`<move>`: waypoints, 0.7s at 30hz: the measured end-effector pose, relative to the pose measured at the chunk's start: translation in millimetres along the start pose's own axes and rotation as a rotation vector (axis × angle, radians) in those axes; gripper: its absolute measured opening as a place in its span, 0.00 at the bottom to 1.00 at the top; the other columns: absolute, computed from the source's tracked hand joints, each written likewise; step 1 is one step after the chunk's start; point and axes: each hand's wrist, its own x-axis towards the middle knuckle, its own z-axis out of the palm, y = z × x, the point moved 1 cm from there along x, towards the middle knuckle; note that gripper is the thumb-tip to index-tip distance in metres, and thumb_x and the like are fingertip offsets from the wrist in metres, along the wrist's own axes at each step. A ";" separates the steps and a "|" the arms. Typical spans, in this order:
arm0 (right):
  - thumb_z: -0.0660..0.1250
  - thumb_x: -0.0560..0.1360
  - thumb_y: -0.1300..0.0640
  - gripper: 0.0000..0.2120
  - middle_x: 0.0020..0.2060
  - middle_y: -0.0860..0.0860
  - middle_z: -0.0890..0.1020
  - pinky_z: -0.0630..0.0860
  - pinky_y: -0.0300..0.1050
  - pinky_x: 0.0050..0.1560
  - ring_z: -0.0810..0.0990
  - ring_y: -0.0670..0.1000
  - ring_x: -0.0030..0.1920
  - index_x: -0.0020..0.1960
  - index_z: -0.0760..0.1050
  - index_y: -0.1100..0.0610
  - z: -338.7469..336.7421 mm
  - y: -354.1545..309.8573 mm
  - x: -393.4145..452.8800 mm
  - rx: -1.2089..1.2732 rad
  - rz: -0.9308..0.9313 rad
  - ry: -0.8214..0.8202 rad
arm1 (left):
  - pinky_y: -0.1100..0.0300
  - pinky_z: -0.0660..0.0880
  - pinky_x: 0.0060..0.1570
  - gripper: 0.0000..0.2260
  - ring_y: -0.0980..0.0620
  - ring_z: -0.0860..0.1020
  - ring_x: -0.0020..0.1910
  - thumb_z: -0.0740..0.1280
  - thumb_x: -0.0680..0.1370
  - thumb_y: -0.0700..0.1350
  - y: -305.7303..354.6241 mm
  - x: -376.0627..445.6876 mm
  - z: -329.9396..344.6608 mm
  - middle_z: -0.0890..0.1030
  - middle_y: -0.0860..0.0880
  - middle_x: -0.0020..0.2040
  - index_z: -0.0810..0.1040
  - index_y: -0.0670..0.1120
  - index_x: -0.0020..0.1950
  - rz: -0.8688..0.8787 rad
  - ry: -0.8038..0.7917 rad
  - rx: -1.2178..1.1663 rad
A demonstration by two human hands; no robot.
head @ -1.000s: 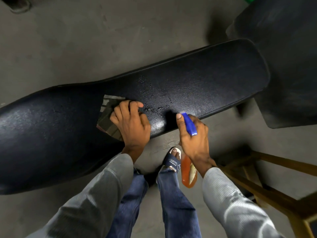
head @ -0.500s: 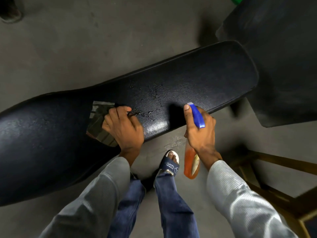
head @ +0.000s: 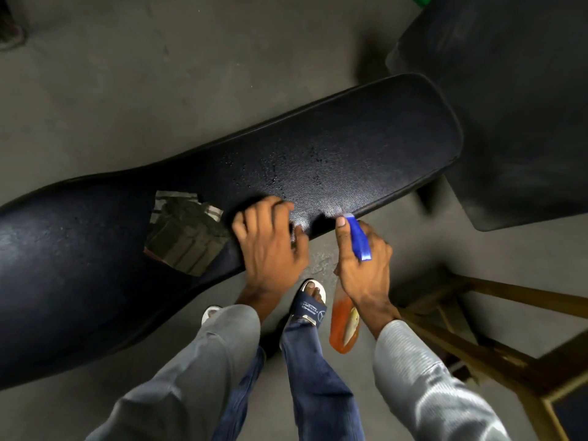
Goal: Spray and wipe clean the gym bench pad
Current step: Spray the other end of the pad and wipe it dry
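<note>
Half a second back, the left hand [head: 270, 246] was pressing down on the cloth [head: 184, 233]; now it has slid right, off the cloth, to the near edge of the bench pad [head: 350, 154]. Its fingers are bent and rest on the pad, with the thumb over the near edge. It holds nothing that I can see. The cloth, grey with pale stripes, lies flat on the pad just left of that hand.

Over on the right, the right hand [head: 362, 268] grips a spray bottle [head: 345, 326] by its blue top. The blue top is just at the near edge of the pad. Orange liquid shows in the bottle, which hangs down under the hand.

Small wet drops sit on the black pad, a little beyond the two hands. The pad runs from near left to far right over a grey floor [head: 159, 74]. A foot in a blue sandal [head: 310, 308] stands on the floor between the two arms. A wooden frame [head: 509, 361] is at the near right.
</note>
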 end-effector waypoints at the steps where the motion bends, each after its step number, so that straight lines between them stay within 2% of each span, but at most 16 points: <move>1: 0.59 0.84 0.37 0.21 0.32 0.46 0.74 0.63 0.41 0.41 0.72 0.47 0.33 0.37 0.69 0.48 -1.5 0.5 0.5 0.003 0.008 0.012 | 0.40 0.68 0.66 0.19 0.41 0.75 0.62 0.72 0.73 0.49 5.3 -2.9 4.4 0.78 0.45 0.66 0.79 0.46 0.63 0.049 -0.042 0.004; 3: 0.61 0.85 0.40 0.21 0.29 0.44 0.72 0.63 0.37 0.39 0.73 0.44 0.33 0.35 0.64 0.44 -5.2 2.0 2.8 0.014 0.023 0.027 | 0.40 0.68 0.68 0.23 0.41 0.75 0.65 0.73 0.72 0.49 9.2 -6.7 14.3 0.78 0.44 0.69 0.78 0.46 0.66 0.145 -0.147 0.037; 6: 0.61 0.85 0.40 0.21 0.31 0.45 0.73 0.63 0.42 0.41 0.72 0.46 0.34 0.37 0.66 0.46 -11.4 8.4 9.0 0.004 0.014 0.039 | 0.40 0.68 0.73 0.27 0.41 0.73 0.73 0.72 0.72 0.49 6.2 -7.5 23.2 0.75 0.43 0.75 0.76 0.45 0.70 0.216 -0.282 0.091; 9: 0.62 0.85 0.40 0.20 0.32 0.45 0.73 0.66 0.48 0.42 0.72 0.50 0.35 0.38 0.68 0.48 -17.7 9.2 17.3 0.015 -0.022 0.042 | 0.39 0.68 0.74 0.24 0.41 0.73 0.75 0.71 0.74 0.48 5.8 -2.5 23.0 0.74 0.43 0.76 0.76 0.45 0.70 0.222 -0.276 0.098; 12: 0.63 0.85 0.40 0.20 0.32 0.46 0.73 0.69 0.50 0.42 0.75 0.54 0.36 0.38 0.69 0.49 -21.0 7.5 24.7 0.026 -0.027 0.029 | 0.37 0.63 0.78 0.27 0.40 0.69 0.79 0.67 0.76 0.50 5.9 6.2 22.8 0.70 0.42 0.80 0.73 0.44 0.75 0.240 -0.266 0.119; 16: 0.65 0.86 0.43 0.22 0.30 0.44 0.71 0.65 0.47 0.42 0.70 0.50 0.34 0.35 0.65 0.47 -22.9 4.2 37.2 0.024 -0.051 0.022 | 0.36 0.61 0.79 0.28 0.39 0.67 0.81 0.67 0.78 0.52 6.2 14.8 26.4 0.68 0.40 0.81 0.72 0.43 0.77 0.261 -0.254 0.137; 19: 0.64 0.86 0.43 0.22 0.31 0.45 0.73 0.66 0.46 0.43 0.72 0.50 0.35 0.36 0.64 0.46 -23.7 2.7 45.3 0.045 -0.043 0.026 | 0.34 0.54 0.82 0.33 0.39 0.58 0.86 0.63 0.82 0.55 8.4 24.6 30.1 0.59 0.39 0.86 0.64 0.42 0.84 0.265 -0.242 0.178; 21: 0.64 0.86 0.41 0.23 0.29 0.46 0.73 0.71 0.51 0.43 0.77 0.54 0.34 0.35 0.64 0.47 -23.8 2.4 50.1 0.059 -0.050 0.015 | 0.32 0.51 0.83 0.35 0.38 0.55 0.87 0.64 0.82 0.55 8.6 31.9 33.8 0.56 0.39 0.87 0.61 0.42 0.85 0.257 -0.266 0.198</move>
